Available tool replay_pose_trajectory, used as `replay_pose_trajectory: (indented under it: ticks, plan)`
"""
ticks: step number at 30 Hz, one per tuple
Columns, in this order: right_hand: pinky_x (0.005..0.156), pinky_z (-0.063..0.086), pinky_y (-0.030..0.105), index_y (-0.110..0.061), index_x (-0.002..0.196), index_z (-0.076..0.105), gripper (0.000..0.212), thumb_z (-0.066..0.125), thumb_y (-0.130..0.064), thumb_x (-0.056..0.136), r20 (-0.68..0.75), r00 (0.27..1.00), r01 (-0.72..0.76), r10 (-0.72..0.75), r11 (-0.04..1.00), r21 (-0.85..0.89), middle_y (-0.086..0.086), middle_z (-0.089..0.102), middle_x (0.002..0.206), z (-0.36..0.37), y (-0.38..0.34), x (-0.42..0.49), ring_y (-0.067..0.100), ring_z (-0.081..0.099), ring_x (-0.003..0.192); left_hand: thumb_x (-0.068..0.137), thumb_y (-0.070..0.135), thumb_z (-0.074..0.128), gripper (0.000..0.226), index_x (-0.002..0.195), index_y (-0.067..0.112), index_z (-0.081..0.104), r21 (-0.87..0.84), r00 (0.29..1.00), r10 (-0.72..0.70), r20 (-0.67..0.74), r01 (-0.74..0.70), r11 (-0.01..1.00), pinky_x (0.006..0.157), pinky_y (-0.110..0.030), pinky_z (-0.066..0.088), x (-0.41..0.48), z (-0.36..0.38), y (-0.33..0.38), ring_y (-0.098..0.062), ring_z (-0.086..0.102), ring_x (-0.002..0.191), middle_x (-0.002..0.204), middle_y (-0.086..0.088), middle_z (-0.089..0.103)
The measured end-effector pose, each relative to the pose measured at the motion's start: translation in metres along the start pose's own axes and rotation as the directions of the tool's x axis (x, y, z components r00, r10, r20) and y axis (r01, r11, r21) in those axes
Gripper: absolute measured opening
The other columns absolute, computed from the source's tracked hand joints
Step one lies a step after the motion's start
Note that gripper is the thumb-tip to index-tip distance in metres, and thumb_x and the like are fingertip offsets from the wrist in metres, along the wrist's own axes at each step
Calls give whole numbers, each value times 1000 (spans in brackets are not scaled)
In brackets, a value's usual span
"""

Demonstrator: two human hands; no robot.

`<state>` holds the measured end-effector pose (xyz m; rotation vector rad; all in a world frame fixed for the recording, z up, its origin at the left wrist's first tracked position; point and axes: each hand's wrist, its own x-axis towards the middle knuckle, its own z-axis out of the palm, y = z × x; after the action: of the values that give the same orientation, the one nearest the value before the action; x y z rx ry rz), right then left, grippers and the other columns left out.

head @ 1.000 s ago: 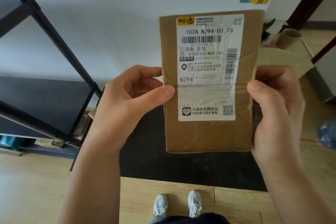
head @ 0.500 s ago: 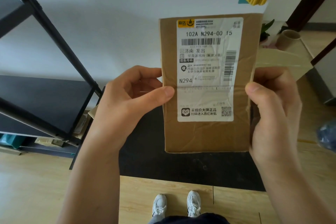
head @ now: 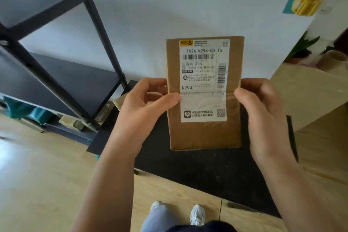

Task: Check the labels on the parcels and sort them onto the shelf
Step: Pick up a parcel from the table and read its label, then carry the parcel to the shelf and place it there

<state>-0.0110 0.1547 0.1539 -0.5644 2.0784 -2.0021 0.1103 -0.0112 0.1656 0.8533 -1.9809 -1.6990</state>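
I hold a flat brown cardboard parcel (head: 205, 133) upright in front of me, its white shipping label (head: 203, 81) facing me with "102A N294-00 15" printed at the top. My left hand (head: 143, 107) grips its left edge, thumb lying on the label. My right hand (head: 263, 111) grips the right edge. The black metal shelf (head: 62, 84) stands to the left, its dark boards at several heights.
Small parcels and teal bags (head: 41, 115) lie on the shelf's lowest level. A black mat (head: 207, 171) covers the wooden floor below the parcel. A light cardboard box (head: 308, 96) and a potted plant (head: 301, 51) are at the right. My shoes (head: 195, 213) show at the bottom.
The view has swung left and lower, so the shelf takes up more of the frame. The parcel sits lower and smaller in view, still held in both hands.
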Motion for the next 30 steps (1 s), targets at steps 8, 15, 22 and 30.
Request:
replay_pose_trajectory:
  ticks: [8, 15, 22, 30]
  plan:
    - [66, 48, 13, -23, 105, 61, 17, 60, -34, 93, 228, 971, -22, 69, 979, -202, -11, 69, 95, 83, 3, -14, -7, 64, 86, 81, 29, 77, 29, 108, 28, 65, -52, 969, -143, -200, 135, 989, 84, -34, 61, -19, -77, -30, -9, 75, 89, 102, 6, 75]
    - [66, 48, 12, -27, 107, 61, 19, 64, -34, 90, 394, 910, -45, 127, 976, -212, -13, 69, 100, 210, -1, -64, -9, 64, 86, 81, 28, 78, 28, 105, 25, 65, -115, 907, -257, -334, 232, 966, 77, -29, 61, -56, -203, -67, -14, 73, 92, 100, 3, 74]
    - [65, 51, 15, -25, 109, 60, 23, 67, -34, 89, 516, 832, -128, 207, 975, -184, -10, 70, 101, 345, -1, -139, 3, 68, 88, 83, 28, 76, 32, 112, 21, 63, -112, 845, -286, -452, 265, 958, 66, -18, 53, -112, -330, -102, -13, 69, 93, 104, 1, 71]
    - [67, 49, 19, -31, 117, 58, 31, 66, -41, 89, 675, 689, -85, 266, 954, -289, -16, 64, 105, 454, 2, -187, 0, 60, 91, 85, 25, 74, 34, 117, 13, 67, -299, 670, -423, -610, 300, 906, 85, -40, 61, -141, -425, -153, -22, 73, 97, 108, -9, 74]
